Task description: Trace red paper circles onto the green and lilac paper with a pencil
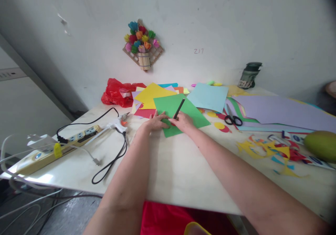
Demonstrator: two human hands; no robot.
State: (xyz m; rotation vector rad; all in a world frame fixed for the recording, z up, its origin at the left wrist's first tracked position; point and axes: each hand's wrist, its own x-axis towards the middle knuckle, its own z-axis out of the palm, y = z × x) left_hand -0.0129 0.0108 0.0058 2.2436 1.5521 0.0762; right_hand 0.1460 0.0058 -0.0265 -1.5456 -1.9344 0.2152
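Note:
A sheet of green paper (168, 104) lies turned at an angle on the table in front of me. My left hand (156, 121) rests on its left edge with the fingers spread. In my right hand (184, 121) is a dark pencil (179, 108), held tilted with its upper end away from me and its lower end near the paper. A bit of red shows under the right fingers; its shape is mostly hidden. Beyond the left hand lie a yellow sheet (152, 93) and a red sheet (144, 113).
Scissors (232, 119), paper circles (222, 126) and scraps (265, 149) lie to the right, near a mango (321, 146) and purple paper (286, 109). A bottle (250, 75) stands behind. Leftward are a glue gun (118, 124), its cord, a power strip (60, 149) and a red bag (118, 92).

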